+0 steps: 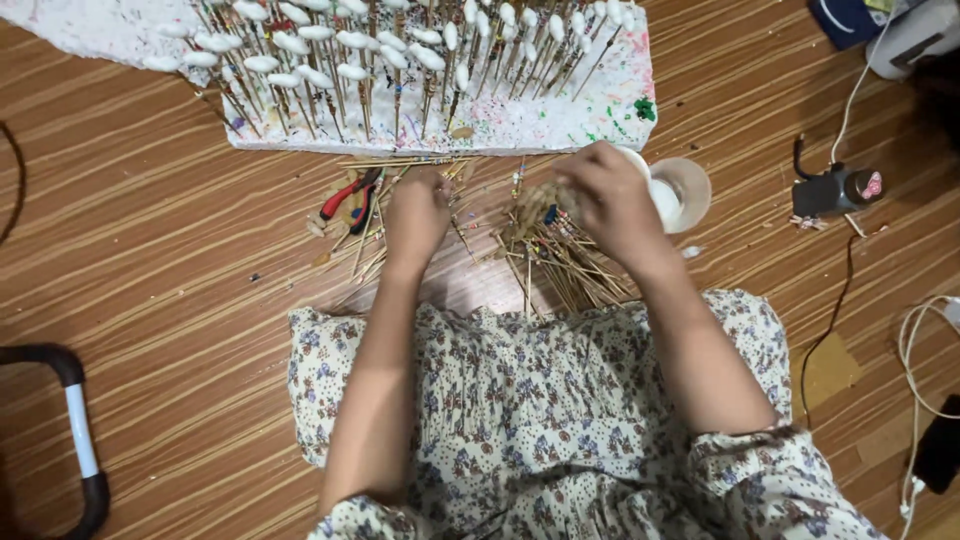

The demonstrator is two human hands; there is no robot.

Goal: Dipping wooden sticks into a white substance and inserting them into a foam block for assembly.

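**Hands at Work Among Bamboo Sticks on a Wooden Floor**

Seen from above: a loose heap of thin bamboo sticks [555,255] scattered on the striped wooden floor [170,250], just in front of a lap covered by a floral dress [540,390]. Right hand [610,200] curled, fingers closed around a small whitish lump, pressed above the right side of the heap; exact grip hidden by the knuckles. Left hand [417,215] lowered palm-down onto the sticks further left, fingers bent and tucked under; holding anything or not, cannot tell. Just beside the right hand, touching it at the far edge, a small translucent plastic cup [690,190] tipped on its side. Near the left hand, red-handled pliers [345,195] lying among more stray sticks. Beyond both hands, a white foam board [560,115] speckled with paint, bristling with upright sticks topped by white oval tips [300,45]. Well apart to the right, a small dark device [830,190] with a white cable [855,90] trailing upward. At the lower left edge, a black curved handle [70,430] with a white section.
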